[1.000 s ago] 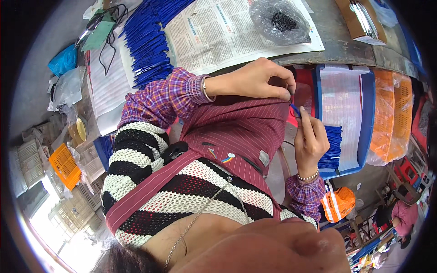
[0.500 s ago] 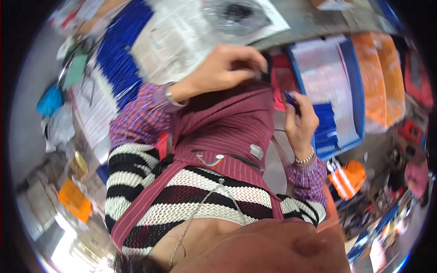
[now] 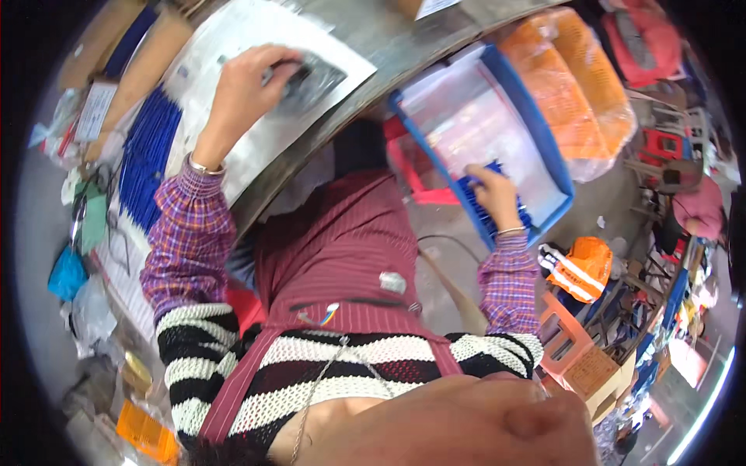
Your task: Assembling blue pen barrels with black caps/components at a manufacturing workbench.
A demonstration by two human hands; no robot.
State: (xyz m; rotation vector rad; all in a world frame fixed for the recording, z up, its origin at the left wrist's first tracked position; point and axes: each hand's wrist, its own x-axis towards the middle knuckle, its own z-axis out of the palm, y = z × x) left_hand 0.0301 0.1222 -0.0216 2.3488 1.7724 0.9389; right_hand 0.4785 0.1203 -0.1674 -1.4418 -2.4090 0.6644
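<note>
My left hand [image 3: 247, 87] is over the worktable, beside a clear plastic bag [image 3: 322, 84] with dark contents. Its fingers are curled toward the thumb, with a small dark thing between them that I cannot make out. On my right, a blue tray [image 3: 536, 128] lined with pale sheets stands below the table edge. Low in it lie several slim blue pieces [image 3: 474, 203], and my right hand [image 3: 497, 194] rests over them. Its thumb and fingers look apart, and no piece shows plainly between them. A large bundle of long blue pieces [image 3: 148, 159] lies left of my left arm.
White paper [image 3: 225, 46] covers part of the table [image 3: 373, 31]. Beyond the blue tray sit orange crates [image 3: 571, 85] in clear film. A red stool [image 3: 423, 175] stands under the tray's near side. At far right another person [image 3: 697, 206] is visible.
My left hand has gone from in front of my apron to the bag on the table. My right hand, earlier holding a blue piece, has moved into the tray. The view has turned.
</note>
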